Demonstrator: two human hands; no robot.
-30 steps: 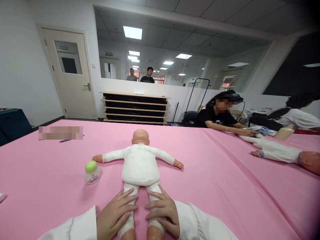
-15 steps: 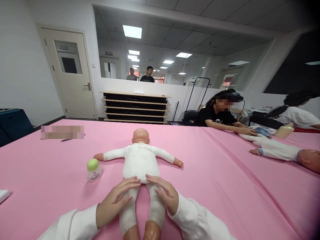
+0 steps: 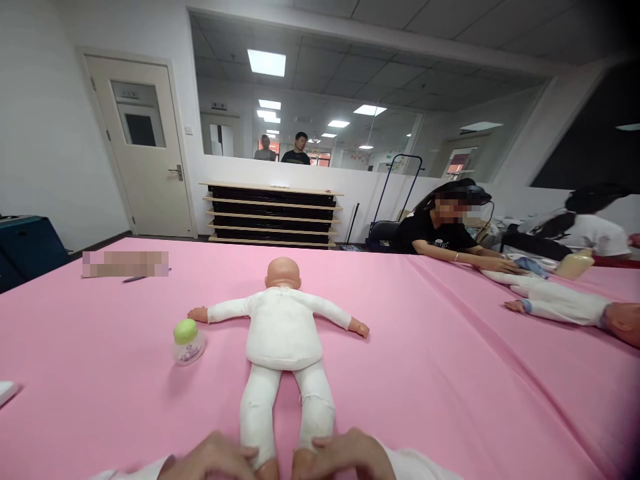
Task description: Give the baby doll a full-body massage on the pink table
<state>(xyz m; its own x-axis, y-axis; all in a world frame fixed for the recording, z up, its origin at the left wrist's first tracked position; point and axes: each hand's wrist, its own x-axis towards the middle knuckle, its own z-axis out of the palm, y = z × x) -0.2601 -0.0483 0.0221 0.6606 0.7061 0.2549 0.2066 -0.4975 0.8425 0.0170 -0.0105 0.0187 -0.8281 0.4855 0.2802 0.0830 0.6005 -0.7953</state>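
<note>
A baby doll [image 3: 285, 333] with a white cloth body and tan plastic head, hands and feet lies on the pink tabletop. Its arms are spread and its head points away from me. My left hand [image 3: 213, 460] is curled at the doll's lower leg on the left, thumb toward the ankle. Around the other ankle bends my right hand [image 3: 353, 457], its fingers over the front of the leg. The lower picture edge cuts off both hands and the doll's feet. A small clear jar [image 3: 189, 343] with a green lid stands by the doll's left-side hand.
A pen [image 3: 145, 275] lies beside a blurred patch at the far left. At the left edge is a white object [image 3: 7, 392]. To the right, a co-worker [image 3: 440, 223] handles a blue cloth over another doll [image 3: 565, 298], near a cream-coloured bottle [image 3: 575, 263].
Both my hands have slid from the doll's hips and thighs down toward me to its ankles, their fingers now more bent. The doll and the jar stay in place.
</note>
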